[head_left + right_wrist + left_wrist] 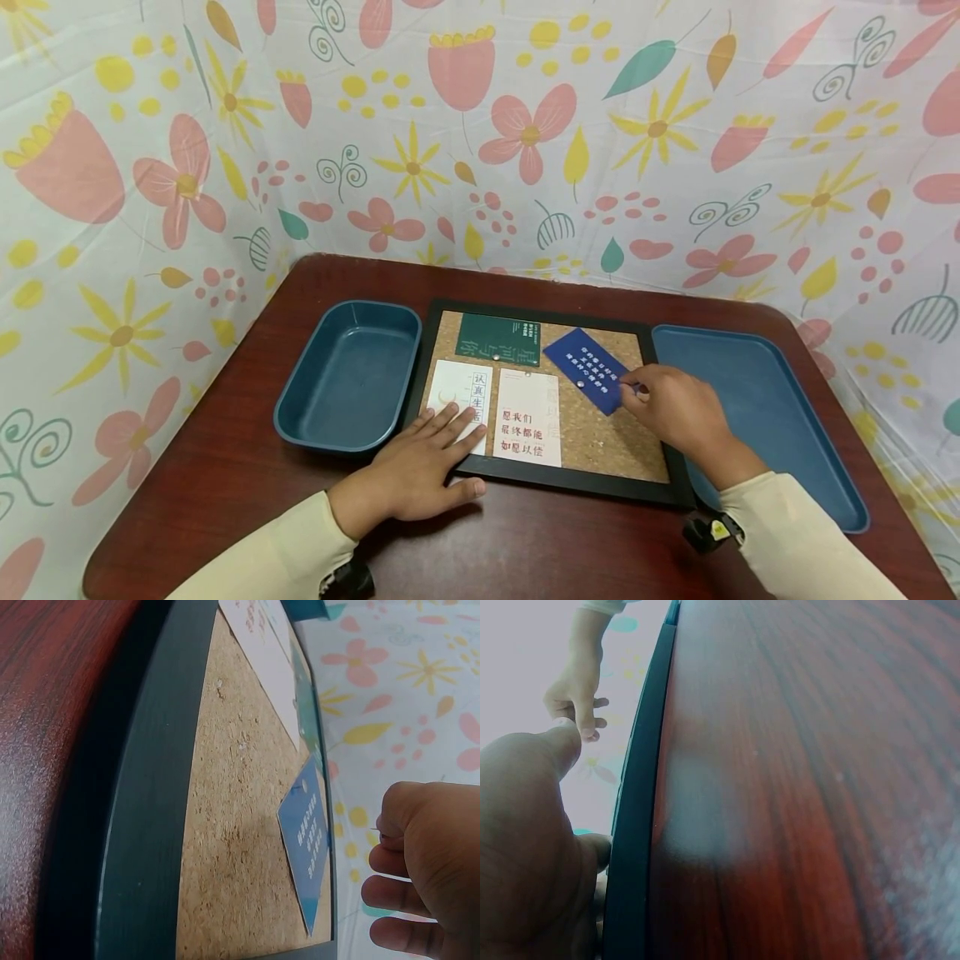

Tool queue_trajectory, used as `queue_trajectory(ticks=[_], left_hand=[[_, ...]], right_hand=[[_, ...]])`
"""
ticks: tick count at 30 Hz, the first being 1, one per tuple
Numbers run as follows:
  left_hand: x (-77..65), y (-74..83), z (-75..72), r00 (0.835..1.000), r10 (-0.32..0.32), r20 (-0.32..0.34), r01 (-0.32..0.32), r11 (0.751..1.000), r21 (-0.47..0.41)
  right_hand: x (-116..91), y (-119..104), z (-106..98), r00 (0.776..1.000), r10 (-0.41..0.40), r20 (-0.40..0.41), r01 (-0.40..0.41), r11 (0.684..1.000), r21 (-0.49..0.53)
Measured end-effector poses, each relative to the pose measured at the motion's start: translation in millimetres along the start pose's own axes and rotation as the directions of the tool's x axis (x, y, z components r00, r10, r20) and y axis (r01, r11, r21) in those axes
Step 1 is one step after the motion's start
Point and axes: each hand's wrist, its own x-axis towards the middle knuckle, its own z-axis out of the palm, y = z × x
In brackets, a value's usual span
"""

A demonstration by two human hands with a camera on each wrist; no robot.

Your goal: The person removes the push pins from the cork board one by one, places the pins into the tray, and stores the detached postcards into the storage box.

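Observation:
My left hand (422,471) lies with fingers spread over the lower part of a white card (450,382) and the corkboard's black frame (555,479). My right hand (678,408) is raised over the right side of the board, overlapping the corner of a tilted blue card (592,367) in the head view. Its thumb and forefinger pinch a pushpin, whose thin point (375,829) shows at the fingertips in the right wrist view; the head is hidden. A pin (580,384) sits in the blue card. A green card (498,337) and a pink card (527,417) are pinned alongside.
A deep blue tray (300,425) stands left of the board and a shallow blue tray (780,417) lies at its right. Bare cork (600,446) shows below the blue card. A flowered curtain (480,167) rises behind the dark red table (525,550).

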Motion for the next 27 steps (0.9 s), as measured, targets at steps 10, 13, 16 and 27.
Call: queue_trajectory(ticks=[10,13,16,27], left_hand=[[-0.8,-0.1,-0.6,1.000,-0.001,0.003,0.001,1.000,-0.003],[-0.7,-0.3,-0.7,1.000,0.000,0.005,0.000,1.000,-0.001],[-0.8,-0.3,-0.9,1.000,0.003,0.003,-0.003,1.000,-0.002],[-0.6,-0.8,-0.1,1.000,0.003,0.000,-0.003,1.000,-0.003]], right_hand=[[-5.1,3.6,-4.8,1.000,0.006,-0.001,-0.006,1.000,0.000],[-6.5,4.6,-5.3,1.000,0.011,-0.001,-0.011,1.000,-0.004],[-7.5,5.7,-6.0,1.000,0.011,0.001,-0.011,1.000,-0.003],[-9.9,11.2,-10.0,1.000,0.008,-0.011,-0.008,1.000,-0.018]])
